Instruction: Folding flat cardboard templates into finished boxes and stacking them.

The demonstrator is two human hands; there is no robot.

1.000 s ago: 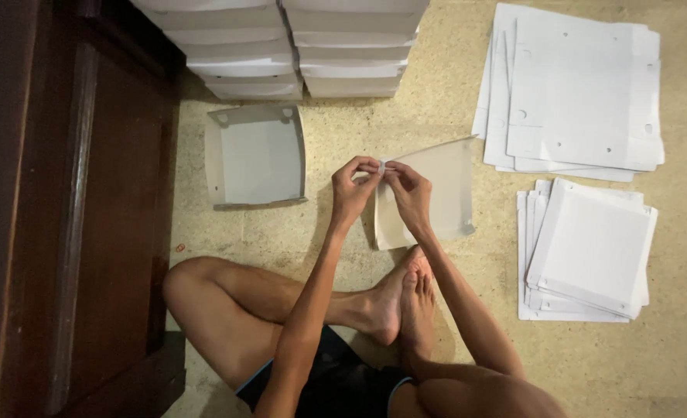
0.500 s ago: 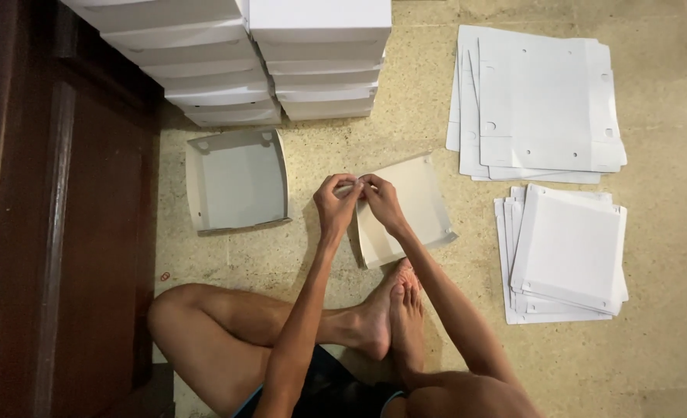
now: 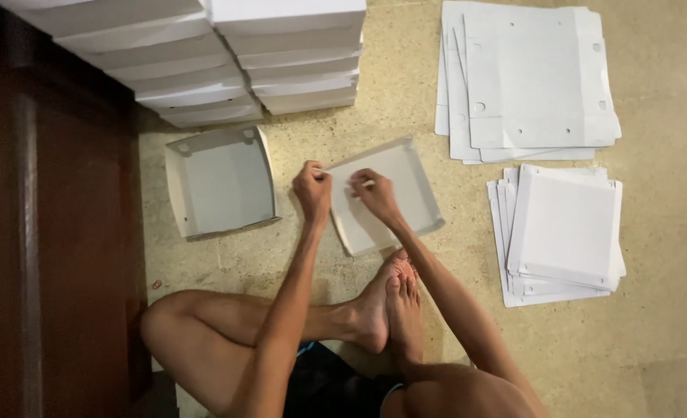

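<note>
I sit cross-legged on a speckled floor. A white cardboard box piece (image 3: 394, 201) lies flat on the floor in front of my feet, its edges folded up. My left hand (image 3: 312, 190) pinches its near-left corner flap. My right hand (image 3: 373, 193) presses fingers on the same piece just to the right, near that corner. A folded white box tray (image 3: 221, 182) lies to the left, apart from both hands.
Two stacks of finished white boxes (image 3: 227, 54) stand at the top. Flat white cardboard blanks (image 3: 533, 77) lie at the upper right, another pile of smaller sheets (image 3: 564, 232) at the right. A dark wooden door or panel (image 3: 49, 232) runs along the left.
The cardboard piece was held up between both hands; it has come down to lie flat on the floor. Both hands moved to its left corner. The view shifted downward.
</note>
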